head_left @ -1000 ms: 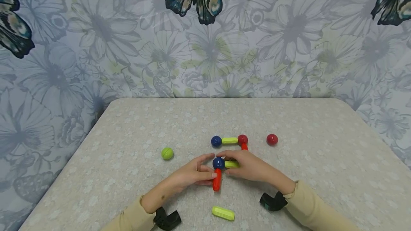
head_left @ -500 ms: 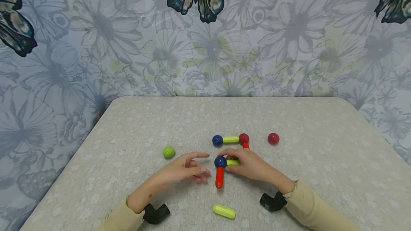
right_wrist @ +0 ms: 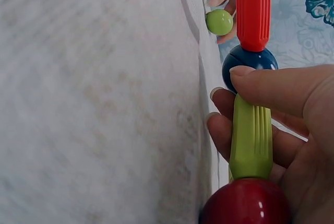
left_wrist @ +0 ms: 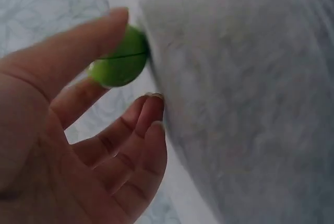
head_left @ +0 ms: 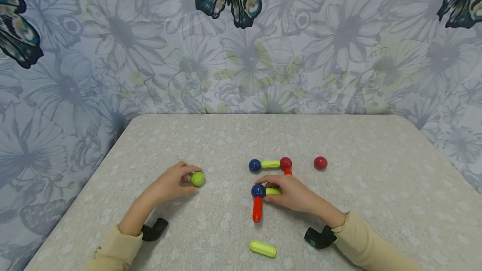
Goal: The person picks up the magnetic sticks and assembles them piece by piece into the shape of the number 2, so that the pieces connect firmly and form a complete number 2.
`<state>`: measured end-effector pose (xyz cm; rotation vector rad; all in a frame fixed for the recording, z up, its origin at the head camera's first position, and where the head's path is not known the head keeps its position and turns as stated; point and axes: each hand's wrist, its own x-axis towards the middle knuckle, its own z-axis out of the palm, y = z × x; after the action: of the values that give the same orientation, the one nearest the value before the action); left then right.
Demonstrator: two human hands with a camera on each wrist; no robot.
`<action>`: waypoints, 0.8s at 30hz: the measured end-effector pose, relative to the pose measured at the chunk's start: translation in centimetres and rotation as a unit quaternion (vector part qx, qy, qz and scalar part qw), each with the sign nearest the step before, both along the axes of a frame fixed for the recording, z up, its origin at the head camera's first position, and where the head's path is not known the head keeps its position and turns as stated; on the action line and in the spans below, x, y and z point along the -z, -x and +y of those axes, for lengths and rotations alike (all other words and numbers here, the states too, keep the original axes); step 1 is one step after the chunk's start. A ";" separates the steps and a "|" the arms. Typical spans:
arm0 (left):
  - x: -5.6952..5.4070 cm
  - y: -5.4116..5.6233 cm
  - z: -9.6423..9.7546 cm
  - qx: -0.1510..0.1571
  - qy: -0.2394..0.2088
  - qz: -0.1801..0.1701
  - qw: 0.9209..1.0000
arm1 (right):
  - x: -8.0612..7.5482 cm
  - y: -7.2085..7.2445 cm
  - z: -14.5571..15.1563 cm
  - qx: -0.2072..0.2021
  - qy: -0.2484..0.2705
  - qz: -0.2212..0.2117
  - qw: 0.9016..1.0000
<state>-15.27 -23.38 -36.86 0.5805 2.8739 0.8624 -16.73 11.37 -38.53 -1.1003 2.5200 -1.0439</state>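
My left hand (head_left: 171, 184) has its thumb and index finger on either side of a lime-green ball (head_left: 197, 179) at left on the table; a small gap shows between thumb and ball in the head view. My right hand (head_left: 295, 193) pinches a lime-green toy building rod (right_wrist: 251, 138), its thumb tip overlapping the blue ball (head_left: 258, 190) at the rod's end. From that ball a red rod (head_left: 257, 209) points toward the body. A dark red ball (right_wrist: 245, 203) sits at the lime rod's other end, hidden by the hand in the head view.
Behind the right hand, a blue ball (head_left: 255, 165), a lime rod (head_left: 270, 164), a red ball (head_left: 285, 162) and a partly hidden red rod (head_left: 288, 171) are joined. A loose red ball (head_left: 320, 162) lies right; a loose lime rod (head_left: 262, 249) lies in front.
My left hand has let go of the red rod and moved left to the lime-green ball. The right hand keeps its hold, almost still.
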 end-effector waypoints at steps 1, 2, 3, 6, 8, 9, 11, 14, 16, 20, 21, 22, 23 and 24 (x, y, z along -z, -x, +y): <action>0.3 0.1 0.0 0.005 -0.005 -0.001 1.000 | 0.0 0.0 0.0 0.000 0.000 0.000 1.000; 0.5 0.2 0.1 0.008 -0.011 0.000 1.000 | 0.0 0.0 0.0 0.000 0.000 0.000 1.000; 0.6 0.3 0.2 0.010 -0.019 0.000 1.000 | 0.1 0.0 0.0 0.001 0.000 0.001 1.000; 0.7 0.3 0.6 0.027 -0.064 -0.025 0.997 | 0.1 0.0 0.0 0.003 -0.003 0.001 1.000; 0.7 0.0 1.2 0.061 -0.117 -0.076 0.988 | 0.1 0.0 -0.1 0.004 -0.004 0.003 1.000; 0.7 -0.2 1.6 0.085 -0.151 -0.112 0.978 | 0.1 0.0 -0.1 0.004 -0.005 0.004 1.000; 0.8 -0.8 2.9 0.136 -0.215 -0.189 0.948 | 0.1 0.0 -0.1 0.004 -0.006 0.004 1.000; 0.9 -1.9 5.3 0.194 -0.281 -0.290 0.894 | 0.1 0.0 -0.2 0.005 -0.004 0.001 1.000; 1.0 -2.5 6.7 0.204 -0.296 -0.325 0.875 | 0.1 0.0 -0.2 0.005 -0.001 -0.003 1.000; 1.4 -3.6 8.6 0.196 -0.313 -0.357 0.858 | 0.2 0.1 -0.1 0.009 0.002 -0.007 1.000; 1.5 -3.8 8.9 0.191 -0.319 -0.364 0.854 | 0.2 0.1 -0.1 0.010 0.003 -0.007 1.000; 1.6 -4.0 9.2 0.191 -0.324 -0.370 0.850 | 0.2 0.1 -0.1 0.011 0.004 -0.006 1.000; 1.8 -4.2 9.5 0.192 -0.329 -0.372 0.846 | 0.2 0.1 -0.1 0.013 0.005 -0.006 1.000; 1.9 -4.3 9.7 0.192 -0.332 -0.377 0.843 | 0.3 0.1 -0.1 0.015 0.007 -0.005 1.000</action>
<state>-10.96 -13.64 -38.74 0.6345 1.6490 1.5636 -16.78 11.31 -38.80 -1.0607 2.5327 -1.0730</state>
